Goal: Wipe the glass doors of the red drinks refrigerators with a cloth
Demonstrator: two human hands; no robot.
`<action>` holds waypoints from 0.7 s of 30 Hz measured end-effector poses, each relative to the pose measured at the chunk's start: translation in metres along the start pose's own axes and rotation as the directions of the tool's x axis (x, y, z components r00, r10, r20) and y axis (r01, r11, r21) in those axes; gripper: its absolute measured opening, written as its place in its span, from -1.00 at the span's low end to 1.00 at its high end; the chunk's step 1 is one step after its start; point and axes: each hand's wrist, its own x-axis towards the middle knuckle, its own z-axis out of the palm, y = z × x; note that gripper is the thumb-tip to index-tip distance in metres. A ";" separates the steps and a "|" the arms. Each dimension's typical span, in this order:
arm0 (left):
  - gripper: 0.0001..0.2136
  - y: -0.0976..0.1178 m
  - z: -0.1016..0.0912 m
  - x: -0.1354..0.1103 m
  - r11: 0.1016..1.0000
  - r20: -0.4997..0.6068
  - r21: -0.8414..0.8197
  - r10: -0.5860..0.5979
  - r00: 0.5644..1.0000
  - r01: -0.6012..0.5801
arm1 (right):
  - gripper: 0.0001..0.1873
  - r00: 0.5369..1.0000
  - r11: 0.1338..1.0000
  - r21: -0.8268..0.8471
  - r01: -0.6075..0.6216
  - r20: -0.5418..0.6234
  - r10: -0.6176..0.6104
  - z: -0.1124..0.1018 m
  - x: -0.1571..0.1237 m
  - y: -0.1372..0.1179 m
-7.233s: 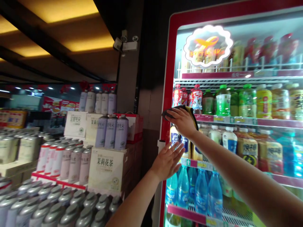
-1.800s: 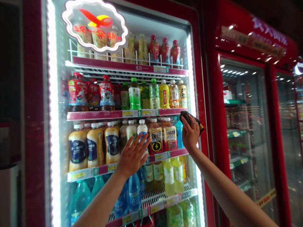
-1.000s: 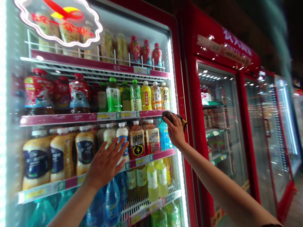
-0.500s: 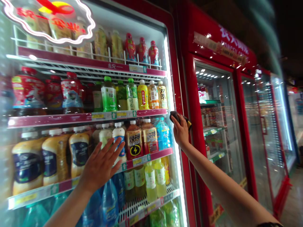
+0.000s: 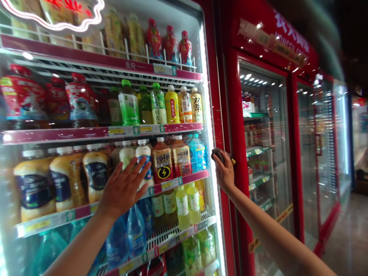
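My left hand (image 5: 122, 188) is spread flat at the glass door of a drinks fridge, in front of the bottles on the third shelf. Its fingers are apart and hold nothing. At the door's right side, my right hand (image 5: 225, 172) presses a bunched dark grey cloth (image 5: 219, 154) against the red door frame (image 5: 220, 126). A bit of yellow shows at the cloth's far edge. Behind the glass, nearest my left fingers, stand a white and blue bottle (image 5: 148, 174) and a brown bottle with a lightning label (image 5: 163, 161).
A neon sign (image 5: 57, 23) hangs at the upper left of the door. Several shelves of bottled drinks fill the lit fridge. To the right stands a second red fridge (image 5: 241, 115) with glass doors, and more fridges line the aisle (image 5: 345, 230) beyond.
My right hand and the cloth have slid down a little along the red door frame. My left hand stays in place at the glass. The view has tilted slightly downward.
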 end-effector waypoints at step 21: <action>-0.29 0.002 -0.004 -0.001 0.998 -0.004 0.057 0.018 1.000 -0.018 | -0.36 0.994 0.995 0.027 0.097 0.049 -0.098 0.011 0.019 -0.063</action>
